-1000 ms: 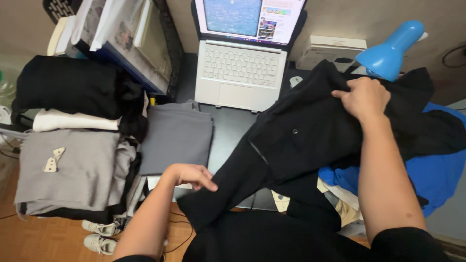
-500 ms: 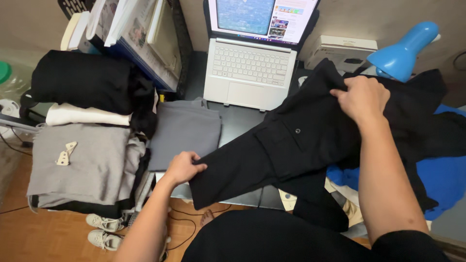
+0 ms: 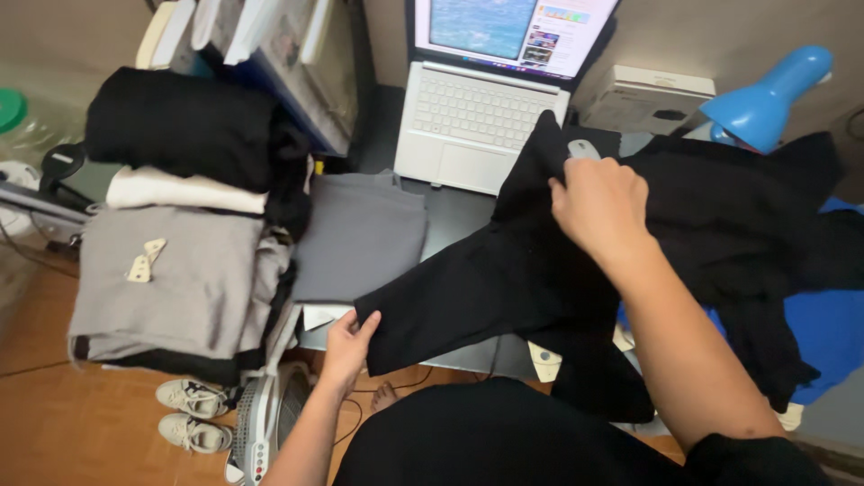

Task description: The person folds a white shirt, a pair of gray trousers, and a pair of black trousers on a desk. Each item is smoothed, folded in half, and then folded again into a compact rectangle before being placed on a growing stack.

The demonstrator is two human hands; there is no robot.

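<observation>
Across the table (image 3: 450, 225), black trousers (image 3: 504, 279) lie stretched: left hand (image 3: 346, 340) pinches the hem, right hand (image 3: 598, 202) grips the waist. Risk: cloth sweeping the mouse (image 3: 583, 148) or laptop (image 3: 481, 117), or sliding floorward.

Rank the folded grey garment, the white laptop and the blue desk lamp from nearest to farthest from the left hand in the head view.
Measured from the left hand, which grips the black trousers:
1. Folded grey garment, just above the hand on the desk.
2. White laptop, farther back, at the desk's rear.
3. Blue desk lamp, far off at the right rear corner.
</observation>
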